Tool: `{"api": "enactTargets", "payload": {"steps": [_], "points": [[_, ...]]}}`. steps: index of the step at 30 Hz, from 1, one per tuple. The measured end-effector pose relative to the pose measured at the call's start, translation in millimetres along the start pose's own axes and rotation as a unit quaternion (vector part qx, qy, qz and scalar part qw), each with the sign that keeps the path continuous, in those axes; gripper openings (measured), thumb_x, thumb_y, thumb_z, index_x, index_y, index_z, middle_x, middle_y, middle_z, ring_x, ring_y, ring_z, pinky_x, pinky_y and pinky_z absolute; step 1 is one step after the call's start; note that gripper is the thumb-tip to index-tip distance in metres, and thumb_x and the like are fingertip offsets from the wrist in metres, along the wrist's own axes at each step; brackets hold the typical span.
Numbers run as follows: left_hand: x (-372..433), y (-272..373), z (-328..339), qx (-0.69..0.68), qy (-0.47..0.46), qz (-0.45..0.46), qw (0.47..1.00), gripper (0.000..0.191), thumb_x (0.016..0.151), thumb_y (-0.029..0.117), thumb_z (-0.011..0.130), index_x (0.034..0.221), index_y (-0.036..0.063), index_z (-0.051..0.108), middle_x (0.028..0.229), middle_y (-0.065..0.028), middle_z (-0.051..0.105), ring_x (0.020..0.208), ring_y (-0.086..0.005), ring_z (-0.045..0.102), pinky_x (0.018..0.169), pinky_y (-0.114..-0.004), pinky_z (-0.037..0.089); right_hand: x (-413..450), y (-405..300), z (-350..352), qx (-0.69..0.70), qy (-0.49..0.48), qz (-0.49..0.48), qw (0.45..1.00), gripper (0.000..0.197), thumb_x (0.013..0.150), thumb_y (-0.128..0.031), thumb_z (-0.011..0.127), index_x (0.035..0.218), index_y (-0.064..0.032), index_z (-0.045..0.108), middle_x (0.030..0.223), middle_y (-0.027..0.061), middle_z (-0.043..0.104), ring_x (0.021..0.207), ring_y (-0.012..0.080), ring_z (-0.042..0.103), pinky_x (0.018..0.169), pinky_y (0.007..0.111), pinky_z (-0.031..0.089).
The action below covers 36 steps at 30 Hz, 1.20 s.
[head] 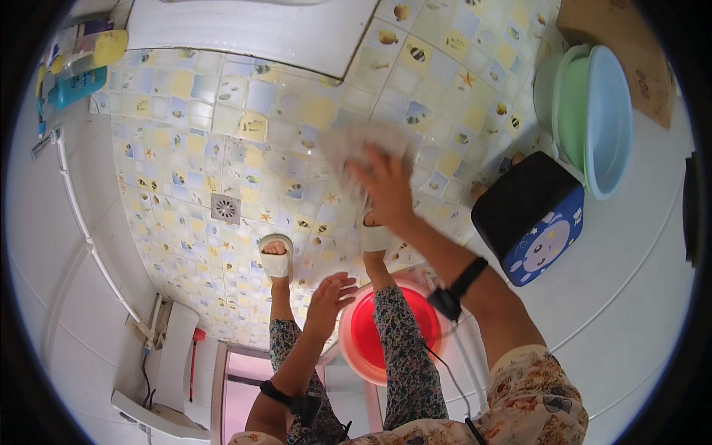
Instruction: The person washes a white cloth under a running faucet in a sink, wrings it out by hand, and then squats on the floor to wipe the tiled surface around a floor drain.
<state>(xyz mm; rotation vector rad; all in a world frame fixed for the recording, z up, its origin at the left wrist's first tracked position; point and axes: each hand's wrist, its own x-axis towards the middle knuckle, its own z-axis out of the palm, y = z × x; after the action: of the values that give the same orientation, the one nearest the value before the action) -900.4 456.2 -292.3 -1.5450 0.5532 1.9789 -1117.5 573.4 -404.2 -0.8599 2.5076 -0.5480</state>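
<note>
My right hand (384, 192) reaches out over the patterned tile floor (267, 183) with its fingers spread on or just over a pale cloth (364, 147). Hand and cloth are both blurred, so whether the fingers grip the cloth cannot be told. Nothing is held in my left hand (332, 300), which hangs in front of my body with its fingers apart, left of a red basin (361, 328). White slippers (276, 256) are on my feet, and the one on the right lies partly behind my right arm.
A metal floor drain (225, 209) lies at the left. On the right are a black and blue stool or box (534, 217), nested basins (609, 122) and a cardboard box (623, 55). Bottles (83, 86) stand upper left, and a white raised fixture (250, 33) borders the floor at the top.
</note>
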Motion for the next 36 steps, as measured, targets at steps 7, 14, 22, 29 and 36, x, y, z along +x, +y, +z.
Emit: {"api": "enactTargets", "payload": {"steps": [7, 14, 22, 29, 36], "points": [[-6.5, 14.5, -24.7, 0.014, 0.009, 0.030, 0.999, 0.035, 0.098, 0.028, 0.047, 0.124, 0.0048, 0.050, 0.114, -0.0101, 0.060, 0.104, -0.0190, 0.058, 0.087, -0.032, 0.048, 79.7, 51.5, -84.9, 0.113, 0.224, 0.014, 0.968, 0.043, 0.077, -0.010, 0.068, 0.118, -0.0087, 0.058, 0.119, 0.0101, 0.059, 0.112, 0.0297, 0.053, 0.098, 0.038, 0.038], [-2.8, 13.4, -22.4, -0.061, -0.008, 0.029, 0.998, 0.033, 0.099, 0.027, 0.046, 0.124, 0.0055, 0.049, 0.115, -0.0097, 0.059, 0.104, -0.0187, 0.058, 0.088, -0.032, 0.048, 193.9, 98.4, -69.5, -0.264, 0.228, 0.089, 0.933, 0.060, 0.069, -0.002, 0.064, 0.125, -0.0194, 0.054, 0.129, 0.0150, 0.048, 0.105, 0.0387, 0.049, 0.089, 0.043, 0.044], [-31.6, 20.7, -37.7, -0.094, -0.048, 0.019, 0.994, 0.033, 0.099, 0.026, 0.044, 0.123, 0.0040, 0.049, 0.116, -0.0120, 0.058, 0.105, -0.0222, 0.058, 0.089, -0.035, 0.049, -50.9, -13.2, 7.0, -0.010, 0.008, 0.071, 0.997, 0.048, 0.073, -0.005, 0.063, 0.119, -0.0186, 0.060, 0.128, 0.0110, 0.050, 0.107, 0.0366, 0.048, 0.091, 0.045, 0.041], [-27.1, 37.5, -79.1, -0.018, -0.066, 0.016, 0.998, 0.036, 0.098, 0.029, 0.048, 0.124, 0.0040, 0.050, 0.116, -0.0129, 0.058, 0.105, -0.0226, 0.057, 0.089, -0.036, 0.050, -18.1, 114.5, -31.7, -0.106, 0.268, 0.295, 0.911, 0.064, 0.070, -0.004, 0.067, 0.129, -0.0210, 0.050, 0.135, 0.0187, 0.043, 0.116, 0.0398, 0.043, 0.098, 0.044, 0.039], [-40.1, 27.8, -103.8, -0.027, -0.070, 0.017, 0.997, 0.036, 0.100, 0.029, 0.043, 0.126, 0.0054, 0.048, 0.117, -0.0115, 0.058, 0.105, -0.0209, 0.057, 0.090, -0.036, 0.049, -2.0, 91.7, 4.7, -0.148, 0.218, 0.362, 0.894, 0.076, 0.068, 0.002, 0.065, 0.133, -0.0287, 0.043, 0.139, 0.0162, 0.035, 0.116, 0.0437, 0.037, 0.090, 0.046, 0.045]]}}
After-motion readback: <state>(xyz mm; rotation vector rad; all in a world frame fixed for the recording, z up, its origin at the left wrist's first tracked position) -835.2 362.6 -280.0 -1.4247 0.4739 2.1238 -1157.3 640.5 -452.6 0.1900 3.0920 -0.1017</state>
